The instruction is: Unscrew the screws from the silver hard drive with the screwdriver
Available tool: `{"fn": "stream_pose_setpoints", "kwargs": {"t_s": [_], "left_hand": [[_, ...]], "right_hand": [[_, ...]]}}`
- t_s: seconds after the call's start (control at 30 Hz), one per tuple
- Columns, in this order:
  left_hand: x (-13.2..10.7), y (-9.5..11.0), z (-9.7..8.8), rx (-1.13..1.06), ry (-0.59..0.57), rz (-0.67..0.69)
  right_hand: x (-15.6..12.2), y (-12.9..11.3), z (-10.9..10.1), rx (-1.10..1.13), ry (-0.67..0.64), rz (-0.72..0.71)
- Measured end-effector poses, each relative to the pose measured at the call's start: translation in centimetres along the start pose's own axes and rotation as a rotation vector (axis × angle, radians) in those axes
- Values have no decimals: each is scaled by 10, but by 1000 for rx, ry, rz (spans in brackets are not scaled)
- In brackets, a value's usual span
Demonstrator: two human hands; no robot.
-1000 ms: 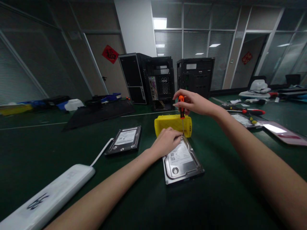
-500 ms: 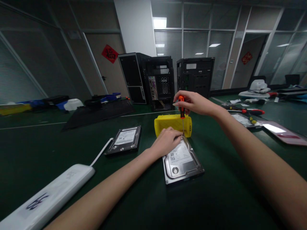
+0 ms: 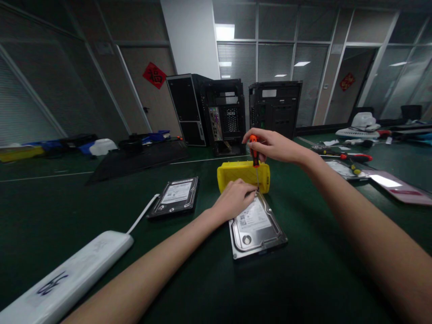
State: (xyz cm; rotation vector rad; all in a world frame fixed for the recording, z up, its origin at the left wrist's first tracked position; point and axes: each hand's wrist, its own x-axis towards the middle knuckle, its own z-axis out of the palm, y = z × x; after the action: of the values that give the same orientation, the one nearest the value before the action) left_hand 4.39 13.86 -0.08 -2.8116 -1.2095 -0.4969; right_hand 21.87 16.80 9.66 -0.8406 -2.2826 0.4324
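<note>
A silver hard drive (image 3: 257, 225) with a white label lies on the green tabletop, slightly turned. My left hand (image 3: 236, 198) is laid over its far left corner and holds it, with index finger and thumb reaching to the screwdriver's tip. In my right hand (image 3: 268, 145) the fingers are closed around the orange-and-black handle of a screwdriver (image 3: 255, 153). Its shaft points down, nearly upright, to the far end of the drive. The screw under the tip is too small to make out. Just behind the drive is a yellow plastic bin (image 3: 238, 172).
Another hard drive (image 3: 177, 193) lies to the left, near a white power strip (image 3: 74, 274) with its cable. Black computer cases (image 3: 189, 110) stand at the back. On the right are pliers (image 3: 354, 157), a further hard drive (image 3: 340, 168) and a pinkish panel (image 3: 401, 186).
The screwdriver's handle and my right hand have shifted very slightly left, with the fingers turned a little around the handle. My left hand and the hard drive stay put.
</note>
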Motion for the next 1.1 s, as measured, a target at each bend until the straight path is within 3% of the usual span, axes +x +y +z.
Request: {"fn": "stream_pose_setpoints", "kwargs": {"t_s": [0.63,1.1], "left_hand": [[2,-1,1,3,2,43],[1,-2,3,9,20,27]], "right_hand": [[0,3,-1,13,12,2],[1,7,6,-45,108,-23]]}}
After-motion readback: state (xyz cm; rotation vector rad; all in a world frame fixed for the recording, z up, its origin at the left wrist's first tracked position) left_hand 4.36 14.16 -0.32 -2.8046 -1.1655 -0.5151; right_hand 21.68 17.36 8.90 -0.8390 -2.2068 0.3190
